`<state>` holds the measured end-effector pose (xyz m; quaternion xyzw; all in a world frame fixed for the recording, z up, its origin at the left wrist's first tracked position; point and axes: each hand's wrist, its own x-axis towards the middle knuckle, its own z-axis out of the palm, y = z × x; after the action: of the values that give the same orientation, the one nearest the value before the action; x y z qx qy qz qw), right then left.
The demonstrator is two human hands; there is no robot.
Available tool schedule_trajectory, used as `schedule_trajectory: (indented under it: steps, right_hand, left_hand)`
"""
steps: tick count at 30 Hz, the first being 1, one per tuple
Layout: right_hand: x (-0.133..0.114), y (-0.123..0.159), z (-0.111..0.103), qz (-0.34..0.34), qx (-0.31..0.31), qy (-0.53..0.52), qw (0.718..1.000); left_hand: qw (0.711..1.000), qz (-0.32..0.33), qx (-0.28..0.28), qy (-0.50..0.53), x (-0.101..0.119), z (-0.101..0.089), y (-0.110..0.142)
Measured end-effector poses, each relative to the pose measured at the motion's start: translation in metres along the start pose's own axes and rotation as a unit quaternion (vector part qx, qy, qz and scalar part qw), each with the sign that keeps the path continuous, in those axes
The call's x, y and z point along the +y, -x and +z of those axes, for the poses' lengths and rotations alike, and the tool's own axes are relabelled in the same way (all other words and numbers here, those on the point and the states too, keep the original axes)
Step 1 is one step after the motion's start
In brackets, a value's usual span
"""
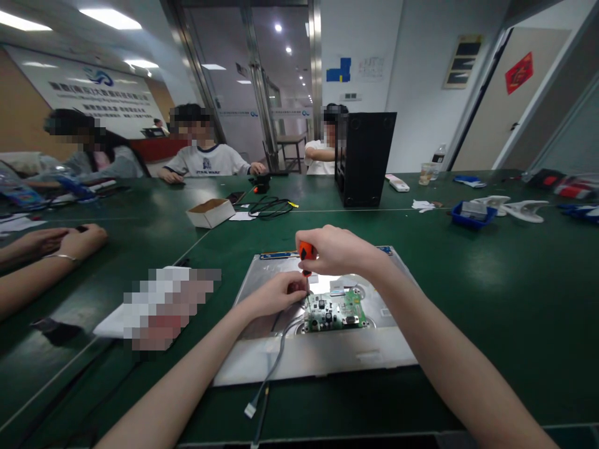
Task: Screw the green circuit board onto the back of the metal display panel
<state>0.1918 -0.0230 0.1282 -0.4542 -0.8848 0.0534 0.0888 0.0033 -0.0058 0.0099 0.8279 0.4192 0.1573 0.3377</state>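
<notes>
Big green table [477,280] fills the lower frame, with a silver panel [327,355] flat at bottom centre, presumably for steadiness. Green circuit board [334,310] sits mid-panel. Right hand [334,249] is wrapped around an orange-and-black screwdriver [306,252], upright, probably to press straight down at the board's upper-left corner. Left hand [283,293] curls close by; can't tell if it's pinching anything.

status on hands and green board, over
Right hand holding orange screwdriver, pointed down at left end of green circuit board. Left hand close by. Board flat on metal panel. Grey cable running off panel's near edge.
</notes>
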Motion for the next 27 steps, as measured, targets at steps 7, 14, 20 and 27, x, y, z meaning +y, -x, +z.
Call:
schedule_trajectory:
  steps: [7,14,20,27]
  right_hand:
    - [-0.0065,-0.0088,0.0065,0.058,0.060,0.020,0.996]
    - [-0.0041,-0.0099,0.0088,0.057,0.055,0.034,0.996]
    - [-0.0016,-0.0057,0.0078,0.042,0.042,0.030,0.998]
    - [0.0000,-0.0043,0.0060,0.036,0.048,0.033,0.998]
  left_hand:
    - [1.000,0.006,-0.005,-0.001,-0.0005,0.0000,0.0003]
    - [1.000,0.027,0.004,-0.002,-0.0022,0.0008,-0.0002]
    - [1.000,0.024,0.004,-0.001,0.0014,-0.0001,0.0003]
    - [1.000,0.017,0.002,-0.007,0.0055,-0.0015,0.0019]
